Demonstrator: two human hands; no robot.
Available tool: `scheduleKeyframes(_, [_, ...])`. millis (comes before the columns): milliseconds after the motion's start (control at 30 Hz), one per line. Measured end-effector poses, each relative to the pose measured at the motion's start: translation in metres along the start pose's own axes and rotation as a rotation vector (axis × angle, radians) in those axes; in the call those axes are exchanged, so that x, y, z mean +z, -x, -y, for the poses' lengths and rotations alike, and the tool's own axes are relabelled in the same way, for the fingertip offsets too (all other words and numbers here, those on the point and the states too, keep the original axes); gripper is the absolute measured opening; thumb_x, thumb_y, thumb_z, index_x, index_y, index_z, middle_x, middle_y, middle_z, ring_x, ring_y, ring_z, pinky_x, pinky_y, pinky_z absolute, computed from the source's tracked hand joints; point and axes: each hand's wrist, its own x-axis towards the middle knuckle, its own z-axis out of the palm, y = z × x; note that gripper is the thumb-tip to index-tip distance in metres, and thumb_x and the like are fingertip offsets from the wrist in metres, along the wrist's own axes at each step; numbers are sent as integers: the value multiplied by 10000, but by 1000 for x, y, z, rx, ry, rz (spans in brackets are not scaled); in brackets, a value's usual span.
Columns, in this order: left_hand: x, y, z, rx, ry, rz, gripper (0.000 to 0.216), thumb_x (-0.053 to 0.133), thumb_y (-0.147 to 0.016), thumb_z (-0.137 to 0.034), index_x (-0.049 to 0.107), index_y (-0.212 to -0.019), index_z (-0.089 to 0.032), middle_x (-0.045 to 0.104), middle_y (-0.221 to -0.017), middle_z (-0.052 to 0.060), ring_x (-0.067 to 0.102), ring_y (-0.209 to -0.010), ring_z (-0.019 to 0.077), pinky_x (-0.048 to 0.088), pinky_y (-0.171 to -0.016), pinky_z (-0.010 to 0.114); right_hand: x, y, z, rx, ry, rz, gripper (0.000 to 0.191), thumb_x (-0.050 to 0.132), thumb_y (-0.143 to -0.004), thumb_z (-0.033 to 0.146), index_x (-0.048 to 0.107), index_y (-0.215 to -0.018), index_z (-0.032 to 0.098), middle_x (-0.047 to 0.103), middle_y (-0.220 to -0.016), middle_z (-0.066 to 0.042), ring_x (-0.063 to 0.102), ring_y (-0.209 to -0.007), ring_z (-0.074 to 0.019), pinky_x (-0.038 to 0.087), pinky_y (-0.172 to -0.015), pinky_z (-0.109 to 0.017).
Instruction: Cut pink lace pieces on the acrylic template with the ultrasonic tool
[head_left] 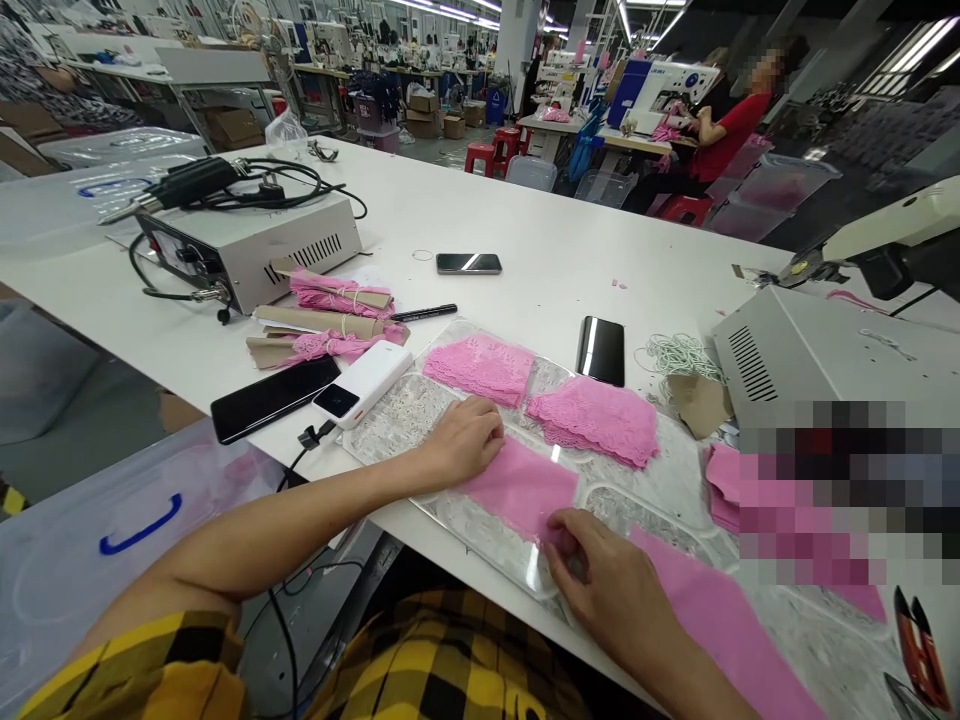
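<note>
A flat piece of pink fabric [525, 485] lies on a clear plastic board [405, 415] in front of me. My left hand [465, 440] is at its upper left edge, fingers curled together on the cloth. At the lower right corner, my right hand [600, 560] pinches the edge between thumb and fingers. Beyond the cloth sit two stacks of pink lace, a left stack [480, 368] and a right stack [596, 418]. Under my right forearm, a larger pink fabric panel [720, 610] runs toward the table's front edge.
Left are a white power bank [367, 385], a black phone [274, 400], tied lace bundles [337, 320] and a grey box [255, 245] with a corded handheld tool [195, 182]. Two more phones lie behind. Right are another grey box [832, 350], green string [682, 355] and red-handled snips [919, 645]. Someone sews behind.
</note>
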Motion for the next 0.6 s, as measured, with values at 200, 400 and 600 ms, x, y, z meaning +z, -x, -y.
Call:
scheduleKeyframes(200, [1,4,-1,46,10,-10,56,687,-819,-204,642,-814,-171,636,-1000,53,581,-955,217,441,-845,371,-1,1,3,-4,26,-13,82,493,-859,205,565,-896,219,623,-666,30,580,-490,-108,397,-438,-215])
scheduleKeyframes(400, [6,6,-2,74,-5,-34,107,587,-863,-139,641,-774,-168,634,-1022,45,575,-961,200,417,-870,374,-2,2,4,3,28,0,89,484,-861,194,564,-892,217,611,-656,34,579,-491,-106,377,-435,-213])
scheduleKeyframes(600, [4,4,6,65,-33,-59,106,559,-852,-114,610,-765,-151,640,-1063,75,580,-994,218,427,-895,393,-2,3,5,6,42,-9,82,492,-862,212,566,-897,218,604,-647,37,561,-474,-107,384,-430,-219])
